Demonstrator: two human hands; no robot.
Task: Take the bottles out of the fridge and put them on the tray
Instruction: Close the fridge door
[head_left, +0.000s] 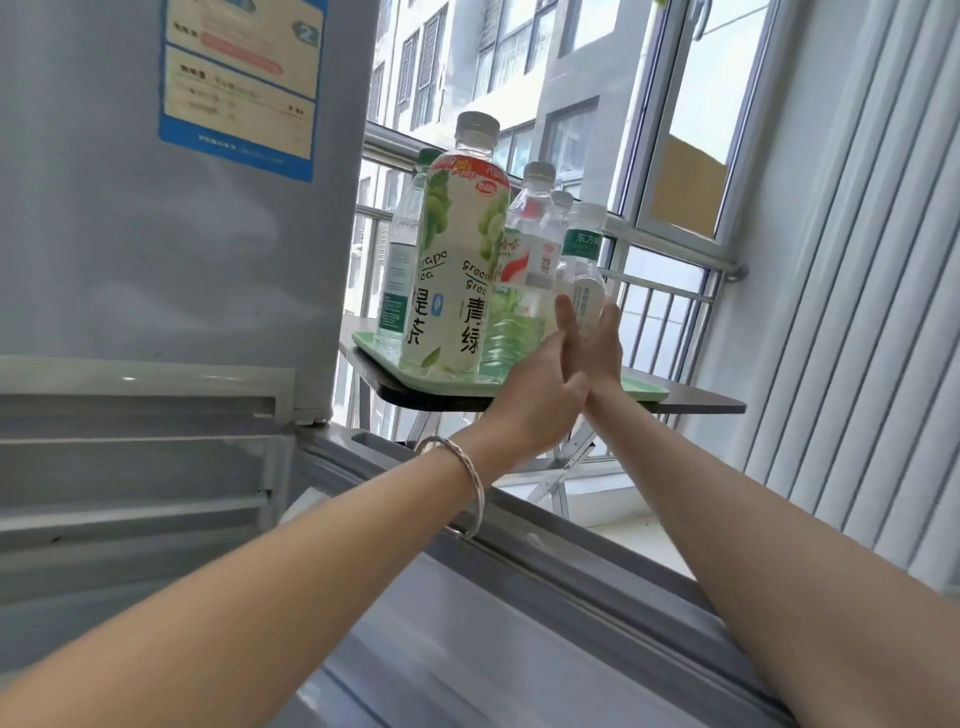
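Open fridge door (519, 597) nearest. Left hand (530, 400) and right hand (602, 353), grips open, empty, palms pressed together. Beyond: dark counter (691, 402) bearing green tray (644, 389); grape green tea bottle (454, 260) and water bottles (535, 249) upright on it. Barred window (660, 156) behind.

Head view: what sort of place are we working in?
Likely a flat's enclosed balcony or kitchen corner: a grey fridge, a folding table with a green tray of bottles, and railed windows facing apartment blocks.

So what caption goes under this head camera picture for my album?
Two bare hands, left hand against right hand, meet before plastic drink bottles, including the tall green-tea bottle, on a pale green tray.
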